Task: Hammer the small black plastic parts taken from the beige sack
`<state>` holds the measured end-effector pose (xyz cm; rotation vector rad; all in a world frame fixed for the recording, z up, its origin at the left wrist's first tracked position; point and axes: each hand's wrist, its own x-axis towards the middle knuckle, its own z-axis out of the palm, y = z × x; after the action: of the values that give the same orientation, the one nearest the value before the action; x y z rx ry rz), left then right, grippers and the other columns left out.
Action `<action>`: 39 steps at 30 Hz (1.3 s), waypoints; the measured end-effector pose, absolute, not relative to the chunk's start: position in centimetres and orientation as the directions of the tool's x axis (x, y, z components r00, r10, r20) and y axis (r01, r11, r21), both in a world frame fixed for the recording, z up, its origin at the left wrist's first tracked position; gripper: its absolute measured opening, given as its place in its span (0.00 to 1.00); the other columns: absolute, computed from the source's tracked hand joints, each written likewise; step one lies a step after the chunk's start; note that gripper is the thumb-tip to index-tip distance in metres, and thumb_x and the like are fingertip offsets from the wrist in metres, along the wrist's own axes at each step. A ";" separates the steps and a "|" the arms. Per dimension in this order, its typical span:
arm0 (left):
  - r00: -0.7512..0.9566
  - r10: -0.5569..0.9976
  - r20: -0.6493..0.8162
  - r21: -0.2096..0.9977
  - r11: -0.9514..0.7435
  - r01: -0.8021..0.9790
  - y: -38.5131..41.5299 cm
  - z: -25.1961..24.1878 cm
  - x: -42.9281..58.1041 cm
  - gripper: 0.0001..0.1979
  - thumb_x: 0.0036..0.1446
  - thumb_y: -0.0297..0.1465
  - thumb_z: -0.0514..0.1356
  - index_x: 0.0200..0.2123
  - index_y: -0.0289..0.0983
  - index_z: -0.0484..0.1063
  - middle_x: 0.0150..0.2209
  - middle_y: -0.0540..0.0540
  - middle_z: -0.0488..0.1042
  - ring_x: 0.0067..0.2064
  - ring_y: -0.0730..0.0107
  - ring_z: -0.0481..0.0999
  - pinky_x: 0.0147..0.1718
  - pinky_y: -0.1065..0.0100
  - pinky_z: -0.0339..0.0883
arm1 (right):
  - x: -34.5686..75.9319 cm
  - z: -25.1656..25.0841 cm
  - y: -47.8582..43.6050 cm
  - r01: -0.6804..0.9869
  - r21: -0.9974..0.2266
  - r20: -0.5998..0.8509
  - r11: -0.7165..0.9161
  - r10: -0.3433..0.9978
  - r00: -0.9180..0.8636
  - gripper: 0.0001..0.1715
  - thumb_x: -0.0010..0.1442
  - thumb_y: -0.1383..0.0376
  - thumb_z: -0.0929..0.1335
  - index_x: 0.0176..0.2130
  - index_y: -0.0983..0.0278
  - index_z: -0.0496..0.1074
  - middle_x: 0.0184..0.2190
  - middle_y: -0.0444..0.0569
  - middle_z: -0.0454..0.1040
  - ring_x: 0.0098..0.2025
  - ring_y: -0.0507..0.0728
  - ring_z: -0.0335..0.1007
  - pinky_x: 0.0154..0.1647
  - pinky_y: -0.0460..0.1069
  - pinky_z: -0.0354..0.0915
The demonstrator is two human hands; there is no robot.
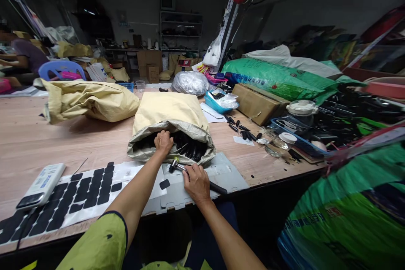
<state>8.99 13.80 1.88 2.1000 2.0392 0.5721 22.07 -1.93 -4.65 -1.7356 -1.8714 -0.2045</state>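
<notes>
My left hand (163, 141) reaches into the mouth of a cream paper sack (169, 107) lying on the table, its fingers curled among the contents. What those fingers hold, if anything, is hidden. Many glossy black parts (191, 148) fill the opening of this sack. Just in front of it, my right hand (196, 182) is closed around the shaft of a small hammer (218, 188) with a black handle and a yellow-tipped head. Under the hammer lies a grey sheet (234, 177). A white sheet of black adhesive pads (104, 183) sits to the left, with one loose pad (165, 184) near the hammer.
A second paper sack (95, 101) lies back left. At the front left are a white electronic device (42, 185) and tweezers (79, 166). To the right stand a cardboard box (257, 103), loose black parts (242, 128), glass jars (281, 143) and green sacks (278, 78). A person (30, 52) sits far left.
</notes>
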 end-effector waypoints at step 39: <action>0.286 0.935 0.208 0.524 -0.354 0.775 0.8 -3.2 1.6 0.10 0.58 0.35 0.63 0.42 0.41 0.80 0.35 0.47 0.73 0.41 0.63 0.68 0.43 0.62 0.58 | 21.2 -2.7 -4.5 0.683 -0.698 0.409 0.217 0.903 0.131 0.21 0.64 0.62 0.61 0.54 0.59 0.73 0.50 0.51 0.77 0.51 0.58 0.73 0.52 0.53 0.68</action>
<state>1.57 0.84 -3.22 2.2390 1.5532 0.7011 21.18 -4.50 -2.74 -1.5255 -1.6097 0.3142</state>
